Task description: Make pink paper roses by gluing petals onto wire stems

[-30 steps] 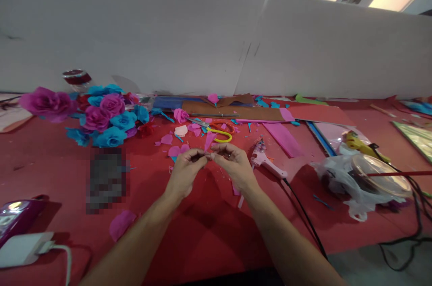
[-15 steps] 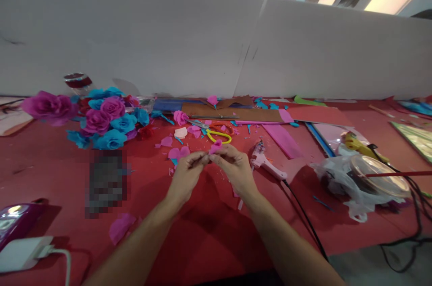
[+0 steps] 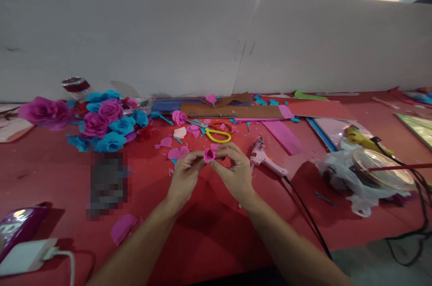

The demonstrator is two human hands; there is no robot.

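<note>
Between my two hands, over the middle of the red table, is a small pink paper flower (image 3: 209,155) with its rolled centre facing up. My left hand (image 3: 185,173) is closed, pinching the flower from the left. My right hand (image 3: 236,171) is closed on its right side, with a pink petal (image 3: 215,146) at the fingertips. Yellow-handled scissors (image 3: 218,136) lie just beyond the hands. Loose pink petals (image 3: 178,152) are spread to the left of them. A pink glue gun (image 3: 266,162) rests to the right of my right hand.
A bunch of pink and blue paper flowers (image 3: 110,124) stands at the left. Brown paper strips (image 3: 229,111) lie at the back. A plastic bag with a round lid (image 3: 354,178), cables and a yellow glue gun (image 3: 362,138) are on the right. A white adapter (image 3: 27,256) sits front left.
The pink flower has turned so that its rolled centre faces the camera, and a petal now shows beside it at my right fingertips. The camera view has shifted slightly.
</note>
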